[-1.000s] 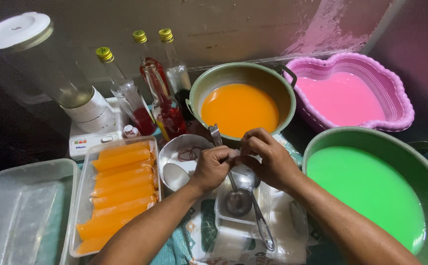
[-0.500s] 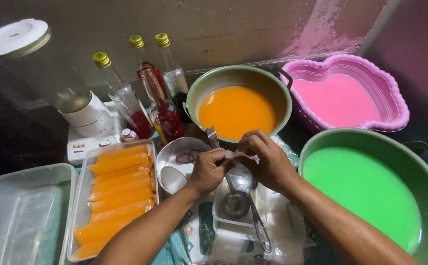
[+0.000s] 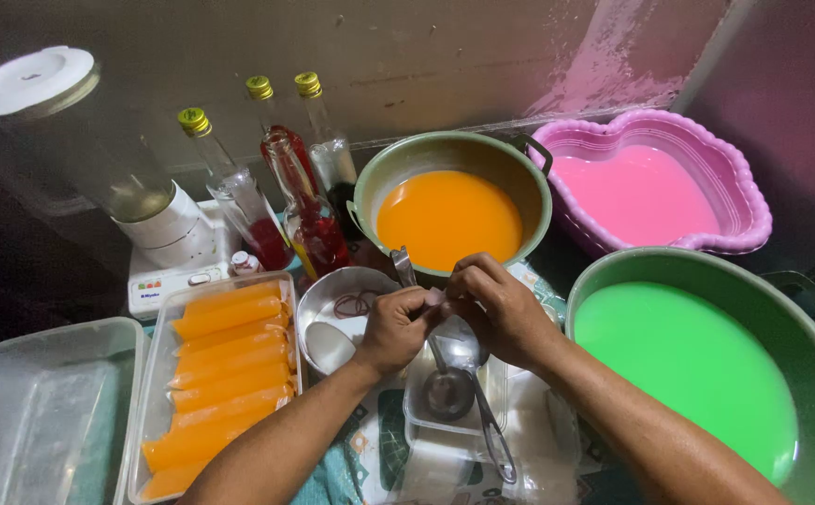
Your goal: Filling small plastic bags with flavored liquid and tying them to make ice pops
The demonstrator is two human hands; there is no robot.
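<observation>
Two hands met at the middle of the worktop, forearms coming in from the bottom edge and angling toward each other; the left hand (image 3: 393,327) was curled, knuckles up, its fingertips pinched on a small pale piece of plastic (image 3: 436,297); the right hand (image 3: 496,309) arched over from the other side, fingers bent and pinched on the same piece, so both were closed narrow on it; what exactly the piece was could not be told; it sat just above a metal ladle (image 3: 463,374) lying in a clear container (image 3: 445,425); a small metal bowl (image 3: 332,323) stood just left of the hands, a tray of orange ice pops (image 3: 216,374) beyond it; the pot of orange liquid (image 3: 449,215) stood right behind the knuckles, the green basin (image 3: 697,365) to the right
</observation>
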